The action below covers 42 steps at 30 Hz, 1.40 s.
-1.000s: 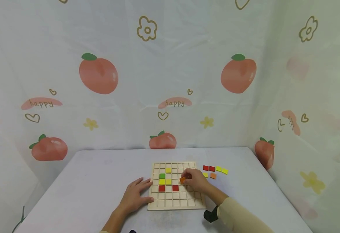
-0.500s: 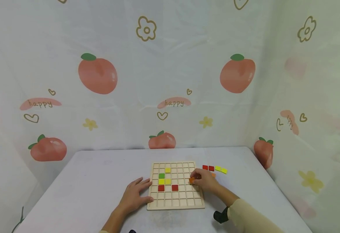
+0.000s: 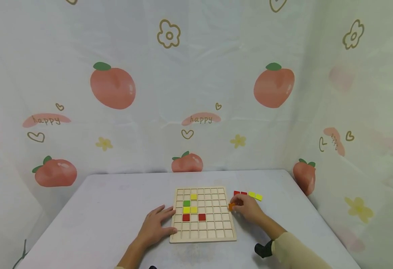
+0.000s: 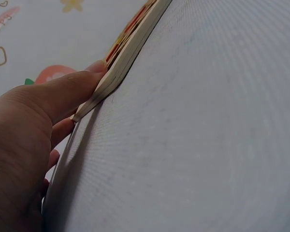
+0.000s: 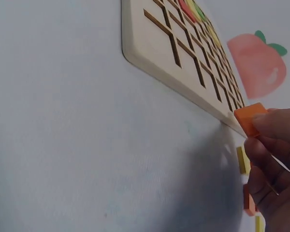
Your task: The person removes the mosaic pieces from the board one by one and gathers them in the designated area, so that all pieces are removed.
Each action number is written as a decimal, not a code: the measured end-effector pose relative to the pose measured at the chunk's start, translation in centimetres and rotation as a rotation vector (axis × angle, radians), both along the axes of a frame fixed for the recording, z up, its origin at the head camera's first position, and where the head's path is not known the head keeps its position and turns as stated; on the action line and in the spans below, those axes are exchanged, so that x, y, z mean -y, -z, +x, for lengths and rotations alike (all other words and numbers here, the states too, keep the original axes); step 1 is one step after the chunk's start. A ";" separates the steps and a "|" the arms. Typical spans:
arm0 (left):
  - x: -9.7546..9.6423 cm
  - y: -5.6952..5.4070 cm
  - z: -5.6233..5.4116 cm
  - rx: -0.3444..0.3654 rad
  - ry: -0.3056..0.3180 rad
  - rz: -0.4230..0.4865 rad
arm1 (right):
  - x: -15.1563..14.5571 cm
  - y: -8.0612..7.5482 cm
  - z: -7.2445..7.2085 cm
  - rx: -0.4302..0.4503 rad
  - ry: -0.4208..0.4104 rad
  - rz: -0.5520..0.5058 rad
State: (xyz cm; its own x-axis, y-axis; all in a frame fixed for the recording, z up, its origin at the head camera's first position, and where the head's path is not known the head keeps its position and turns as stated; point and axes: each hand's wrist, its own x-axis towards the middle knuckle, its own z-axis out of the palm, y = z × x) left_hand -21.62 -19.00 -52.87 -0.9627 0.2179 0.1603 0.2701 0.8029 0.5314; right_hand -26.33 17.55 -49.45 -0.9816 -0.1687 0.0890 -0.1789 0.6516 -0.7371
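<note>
A wooden grid board (image 3: 211,233) lies on the white table. Red, yellow and green square tiles, such as the green tile (image 3: 186,203), sit in cells toward its left half. My left hand (image 3: 153,228) rests at the board's left edge, fingers spread and thumb on the front left corner; the left wrist view shows the thumb (image 4: 72,92) on the rim. With thumb and fingers, my right hand (image 3: 248,208) pinches an orange tile (image 5: 250,118) just off the board's right edge, raised above the table in the right wrist view.
Behind my right hand, red tiles (image 3: 237,193) and yellow tiles (image 3: 255,196) lie on the table right of the board. The right wrist view also shows a yellow tile (image 5: 243,160) and another orange tile (image 5: 249,199) beyond the fingers. A printed curtain (image 3: 196,82) encloses the table.
My right hand has moved right with the orange tile, from over the board's right half to just past its right edge. The left hand and the tiles on the board stay put.
</note>
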 end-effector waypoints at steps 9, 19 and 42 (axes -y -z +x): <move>0.0 0.1 0.1 -0.008 -0.011 0.013 | -2.1 0.7 0.1 -0.020 0.087 -0.023; 0.0 0.1 0.1 -0.009 -0.009 0.014 | -4.6 1.2 0.7 -0.019 0.144 -0.025; -0.2 -0.1 0.2 0.005 -0.014 0.010 | -7.0 0.9 -0.5 0.005 0.203 0.030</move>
